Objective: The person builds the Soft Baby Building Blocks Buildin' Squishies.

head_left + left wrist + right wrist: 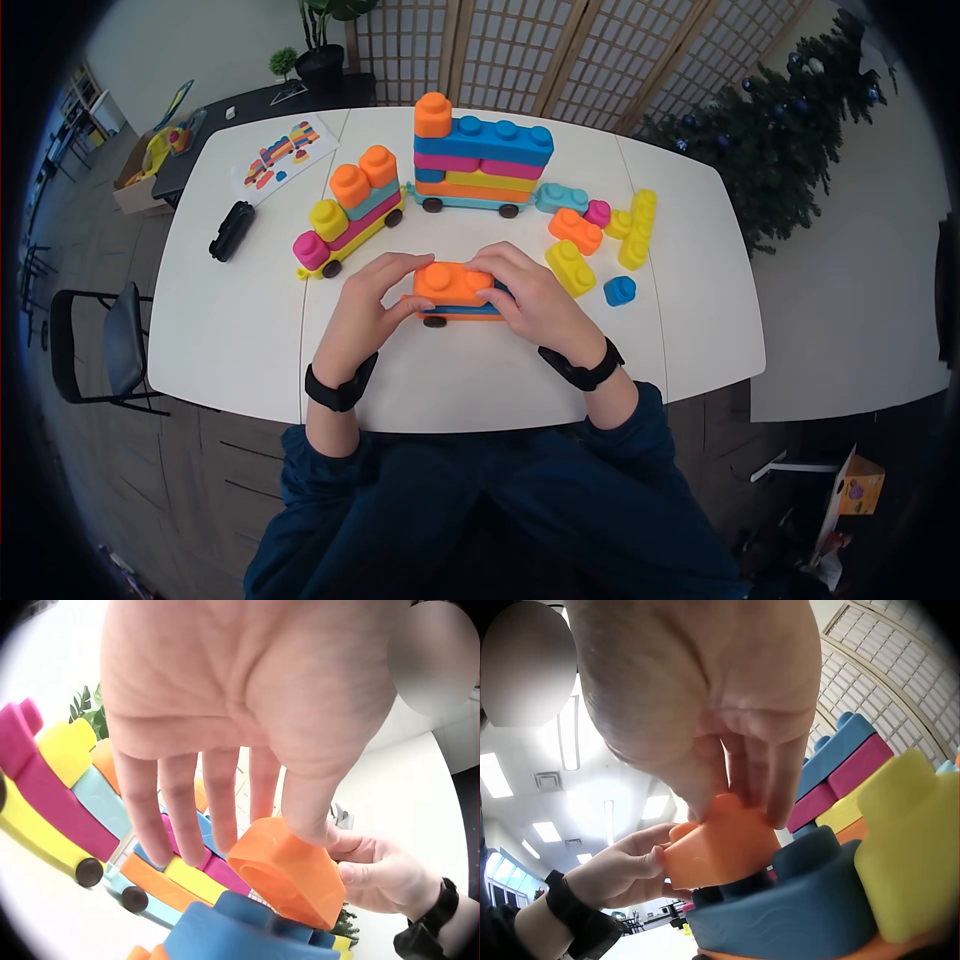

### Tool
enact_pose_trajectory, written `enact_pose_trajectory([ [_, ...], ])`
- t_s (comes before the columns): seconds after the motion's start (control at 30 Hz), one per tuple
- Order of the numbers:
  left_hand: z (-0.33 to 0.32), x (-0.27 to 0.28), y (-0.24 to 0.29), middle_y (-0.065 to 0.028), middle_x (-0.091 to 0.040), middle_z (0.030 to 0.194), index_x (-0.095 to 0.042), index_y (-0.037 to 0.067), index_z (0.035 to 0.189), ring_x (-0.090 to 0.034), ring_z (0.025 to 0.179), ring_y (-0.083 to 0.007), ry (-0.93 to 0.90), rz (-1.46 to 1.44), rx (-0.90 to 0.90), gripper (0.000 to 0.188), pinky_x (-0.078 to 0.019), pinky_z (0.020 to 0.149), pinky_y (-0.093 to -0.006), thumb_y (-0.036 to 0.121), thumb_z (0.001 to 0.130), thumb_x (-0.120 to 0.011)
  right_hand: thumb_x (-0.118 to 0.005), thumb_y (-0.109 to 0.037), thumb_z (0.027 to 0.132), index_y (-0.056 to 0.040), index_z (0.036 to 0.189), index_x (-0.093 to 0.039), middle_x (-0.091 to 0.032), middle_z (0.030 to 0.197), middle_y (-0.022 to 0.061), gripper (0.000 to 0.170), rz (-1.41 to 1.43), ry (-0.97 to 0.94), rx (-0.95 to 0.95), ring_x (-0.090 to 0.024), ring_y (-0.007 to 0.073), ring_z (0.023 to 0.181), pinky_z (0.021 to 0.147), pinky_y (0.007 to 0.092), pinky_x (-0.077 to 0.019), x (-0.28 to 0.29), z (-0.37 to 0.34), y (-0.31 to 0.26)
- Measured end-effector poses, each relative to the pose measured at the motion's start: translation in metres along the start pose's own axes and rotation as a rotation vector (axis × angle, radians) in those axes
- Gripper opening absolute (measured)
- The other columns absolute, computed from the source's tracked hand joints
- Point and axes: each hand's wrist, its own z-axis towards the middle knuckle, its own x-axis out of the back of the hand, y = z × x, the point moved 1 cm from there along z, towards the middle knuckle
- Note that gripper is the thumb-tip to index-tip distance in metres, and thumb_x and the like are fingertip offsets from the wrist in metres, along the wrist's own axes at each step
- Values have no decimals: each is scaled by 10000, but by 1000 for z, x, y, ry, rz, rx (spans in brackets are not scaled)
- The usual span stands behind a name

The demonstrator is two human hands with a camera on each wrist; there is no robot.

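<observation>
Both hands pinch an orange two-stud block [452, 284] from its two ends, the left hand [372, 308] on one end and the right hand [532, 303] on the other. Just under it lies a blue block [787, 919] on an orange wheeled base [460, 318]. In the left wrist view the orange block [289, 870] is tilted over the blue block's studs [244, 909], between the left hand's thumb and fingers. The right wrist view shows the right fingers [780, 780] on the orange block [724, 844]. Whether it touches the studs I cannot tell.
Behind the hands stand a tall wheeled stack [483, 160] and a lower wheeled one [350, 215]. Loose blocks lie to the right, including a yellow block [570, 268] and a small blue one [620, 291]. A picture sheet [300, 180] and black case [232, 231] lie left.
</observation>
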Motion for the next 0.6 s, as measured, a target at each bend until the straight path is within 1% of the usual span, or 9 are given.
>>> enact_pose_trajectory([
  [0.13, -1, -2, -4, -86, -717, 1141, -681, 62, 1268, -680, 1031, -231, -43, -2, 47, 506, -541, 878, -345, 146, 799, -852, -679, 36, 872, -34, 1203, -640, -612, 1196, 121, 340, -9, -3, -12, -656, 319, 1005, 848, 359, -541, -8, -2, 4],
  [0.27, -3, -3, -5, -87, -715, 1125, -679, 59, 1260, -688, 1020, -229, -56, -19, 78, 477, -550, 873, -345, 114, 814, -839, -681, 39, 873, -36, 1206, -642, -611, 1190, 117, 344, -24, 16, -9, -656, 316, 1013, 850, 357, -545, -15, -4, 6],
  [0.33, -3, -5, -5, -87, -714, 1112, -676, 57, 1255, -691, 1020, -226, -76, -11, 130, 462, -553, 877, -345, 97, 821, -831, -680, 41, 874, -38, 1208, -644, -611, 1191, 115, 345, -20, 30, -3, -656, 315, 1015, 850, 354, -546, -16, -4, 7],
  [0.47, -3, -6, -4, -88, -715, 1108, -672, 58, 1261, -692, 1013, -221, -74, -14, 153, 466, -554, 873, -347, 95, 823, -828, -677, 39, 883, -40, 1219, -652, -611, 1193, 113, 346, 9, 32, -25, -657, 312, 1023, 851, 347, -550, -16, -5, 8],
  [0.53, -2, -7, -4, -92, -710, 1119, -662, 60, 1272, -687, 1021, -233, -82, -3, 147, 489, -548, 879, -357, 107, 817, -835, -675, 37, 888, -41, 1227, -653, -611, 1192, 113, 348, 17, 35, -32, -658, 310, 1027, 848, 346, -551, -14, -7, 10],
  [0.57, -2, -7, -3, -92, -710, 1119, -662, 60, 1272, -687, 1021, -233, -84, -5, 147, 489, -548, 879, -357, 107, 817, -835, -686, 17, 891, -40, 1235, -652, -615, 1221, 116, 351, 5, 29, -29, -658, 315, 1044, 867, 350, -550, -14, -8, 10],
  [0.6, -1, -7, -1, -102, -702, 1139, -656, 58, 1279, -677, 1047, -254, -84, 15, 118, 506, -540, 900, -364, 121, 813, -841, -698, -3, 894, -39, 1244, -651, -620, 1251, 120, 355, -6, 24, -26, -658, 319, 1060, 885, 355, -550, -13, -8, 10],
])
